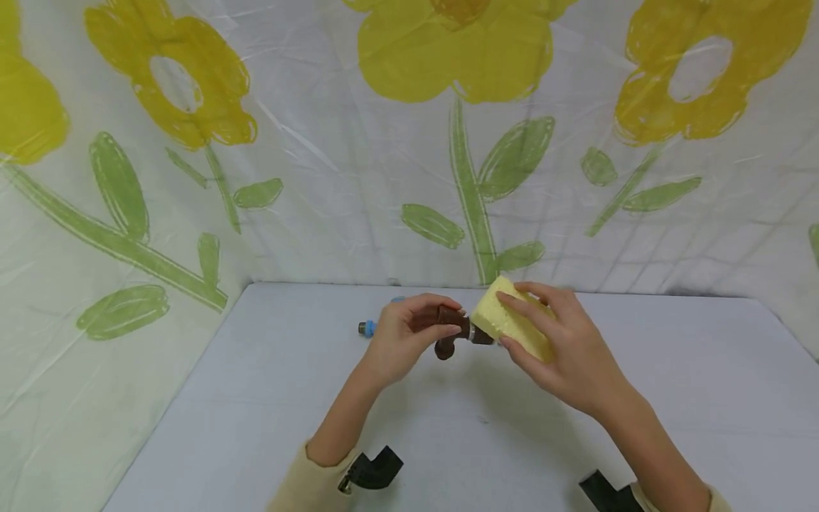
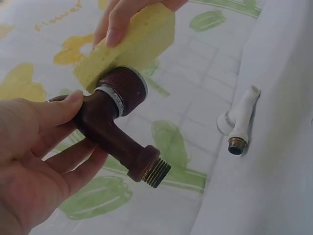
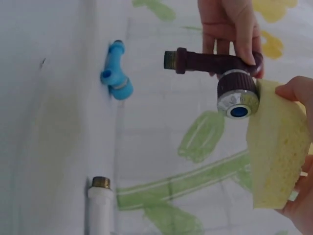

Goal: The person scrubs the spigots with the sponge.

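Note:
A dark brown faucet (image 1: 453,321) with a threaded end (image 2: 156,172) is held above the table between the thumb and fingers of my left hand (image 1: 402,336). My right hand (image 1: 566,348) grips a yellow sponge (image 1: 515,320). In the right wrist view the sponge (image 3: 276,147) lies against the side of the faucet's ribbed collar (image 3: 236,84), just beside its silver cap (image 3: 238,104). The left wrist view has the sponge (image 2: 137,44) behind the ribbed knob, with right-hand fingers on top of it.
Behind my left hand a blue faucet (image 1: 367,328) lies on the white table (image 1: 256,427); the right wrist view shows more of it (image 3: 115,71). A white faucet (image 2: 239,117) with a brass thread also rests there. A flower-print sheet (image 1: 358,178) hangs behind.

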A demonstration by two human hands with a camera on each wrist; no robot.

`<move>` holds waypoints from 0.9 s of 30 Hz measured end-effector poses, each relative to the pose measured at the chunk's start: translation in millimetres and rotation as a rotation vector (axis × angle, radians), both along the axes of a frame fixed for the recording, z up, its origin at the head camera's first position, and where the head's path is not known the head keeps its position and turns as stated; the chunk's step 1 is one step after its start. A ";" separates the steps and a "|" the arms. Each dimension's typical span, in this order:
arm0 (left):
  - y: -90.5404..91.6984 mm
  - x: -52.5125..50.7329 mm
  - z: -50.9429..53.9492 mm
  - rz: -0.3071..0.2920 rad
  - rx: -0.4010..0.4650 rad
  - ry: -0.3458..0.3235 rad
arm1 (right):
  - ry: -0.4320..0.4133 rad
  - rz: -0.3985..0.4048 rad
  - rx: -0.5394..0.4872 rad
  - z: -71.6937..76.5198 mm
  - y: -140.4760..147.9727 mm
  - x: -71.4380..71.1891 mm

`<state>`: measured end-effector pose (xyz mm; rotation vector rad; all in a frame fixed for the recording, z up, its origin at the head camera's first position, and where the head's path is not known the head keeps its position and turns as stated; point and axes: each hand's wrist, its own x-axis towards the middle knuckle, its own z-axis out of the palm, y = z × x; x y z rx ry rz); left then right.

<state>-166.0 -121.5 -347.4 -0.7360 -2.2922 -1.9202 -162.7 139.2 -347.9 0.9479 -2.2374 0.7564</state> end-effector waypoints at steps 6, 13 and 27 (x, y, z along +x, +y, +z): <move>-4.4 1.7 4.1 -0.008 -0.108 0.079 | -0.092 0.039 0.027 1.6 1.2 3.7; -11.8 4.0 10.6 -0.151 -0.146 0.191 | -0.167 0.047 0.026 2.7 3.0 5.3; -32.9 2.5 15.8 -0.337 0.051 0.139 | -0.434 0.291 -0.104 7.5 3.5 7.3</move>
